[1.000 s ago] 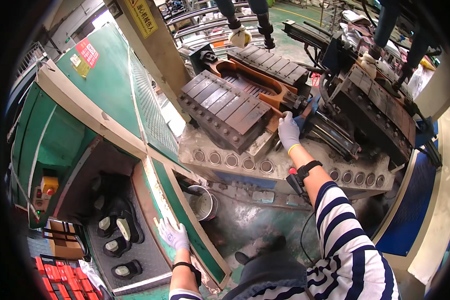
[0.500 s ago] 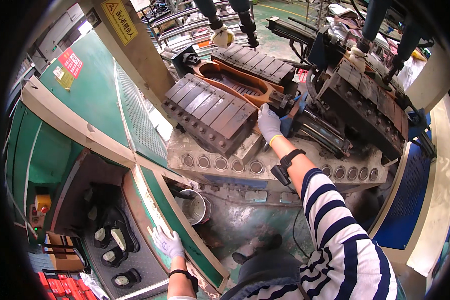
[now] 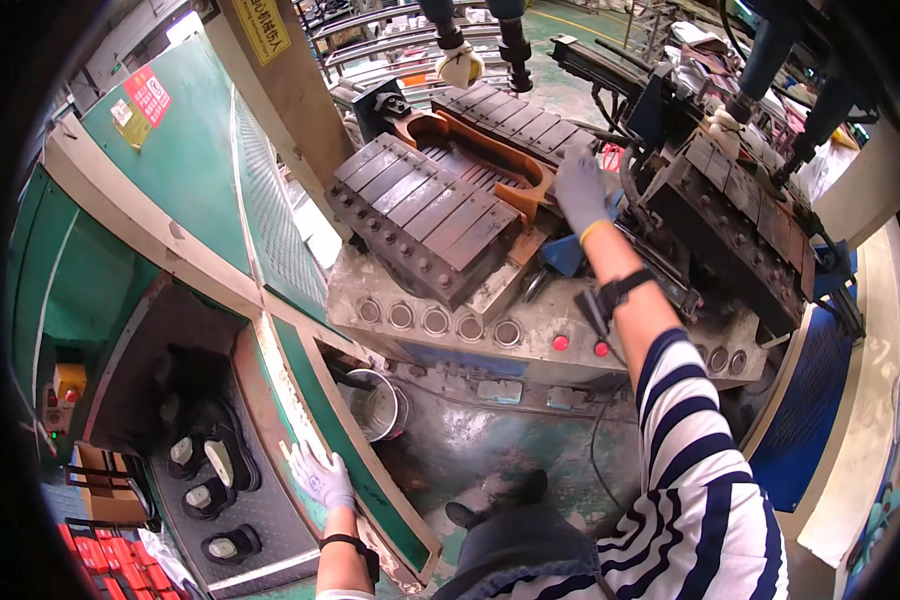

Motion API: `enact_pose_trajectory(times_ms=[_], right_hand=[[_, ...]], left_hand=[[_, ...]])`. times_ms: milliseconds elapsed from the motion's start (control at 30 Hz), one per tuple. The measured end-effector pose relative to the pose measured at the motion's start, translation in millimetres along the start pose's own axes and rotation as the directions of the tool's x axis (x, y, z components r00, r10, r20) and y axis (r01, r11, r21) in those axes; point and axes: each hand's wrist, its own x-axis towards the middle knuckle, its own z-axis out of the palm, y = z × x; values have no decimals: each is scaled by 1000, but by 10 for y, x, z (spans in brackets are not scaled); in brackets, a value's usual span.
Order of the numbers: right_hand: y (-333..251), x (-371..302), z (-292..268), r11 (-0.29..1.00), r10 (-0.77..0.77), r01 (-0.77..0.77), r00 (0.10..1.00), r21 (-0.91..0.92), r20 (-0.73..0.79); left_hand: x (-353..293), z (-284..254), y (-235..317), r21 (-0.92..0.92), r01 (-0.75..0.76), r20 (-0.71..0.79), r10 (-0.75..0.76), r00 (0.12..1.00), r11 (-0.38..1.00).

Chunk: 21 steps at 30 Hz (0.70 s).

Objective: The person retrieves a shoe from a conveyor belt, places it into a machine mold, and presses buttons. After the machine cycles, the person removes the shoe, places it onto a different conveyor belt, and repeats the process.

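Left hand, fingers spread, on the ledge; orange mould between blocks, long axis from far left to near right; right hand, grip indiscernible, beside its right end, farther away than earlier.

Right gloved hand at right end of orange metal frame, contact unclear. Frame sits between two segmented metal blocks. Left gloved hand on worn machine rail; black shoes on dark bed beside it.
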Motion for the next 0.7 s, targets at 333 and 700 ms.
enact_pose_trajectory(times_ms=[333,700], right_hand=[[819,405,366,964,139,83,653,-253,745],[851,478,639,924,306,-45,685,-380,662]], left_hand=[[-8,3,69,-39,4,1,-4,1000,999],[8,-2,104,-51,-8,-11,8,1000,999]])
